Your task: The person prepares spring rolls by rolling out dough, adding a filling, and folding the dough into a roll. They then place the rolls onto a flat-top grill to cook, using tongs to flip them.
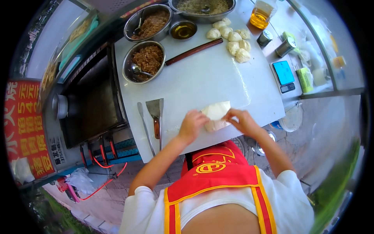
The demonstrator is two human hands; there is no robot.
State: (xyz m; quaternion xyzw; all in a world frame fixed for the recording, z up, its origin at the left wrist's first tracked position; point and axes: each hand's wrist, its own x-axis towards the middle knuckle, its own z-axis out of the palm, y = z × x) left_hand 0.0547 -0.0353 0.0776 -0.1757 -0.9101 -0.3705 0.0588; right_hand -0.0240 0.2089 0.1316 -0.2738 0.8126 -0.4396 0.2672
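A flattened piece of pale dough (216, 110) lies near the front edge of the white worktop (187, 90), its near part folded or lifted. My left hand (192, 124) pinches the dough's left edge between the fingertips. At the opposite edge, my right hand (241, 120) grips it with thumb and forefinger. Beyond the dough, a dark wooden rolling pin (194, 52) lies at a slant. Several dough balls (233, 38) are grouped at the far right of the worktop.
Left of my hands lie a scraper (154, 109) and metal tongs (145, 128). Metal bowls of meat filling (148, 58) and a small oil bowl (183, 30) stand farther back. A dark griddle (90, 105) adjoins on the left; a digital scale (283, 74) sits right.
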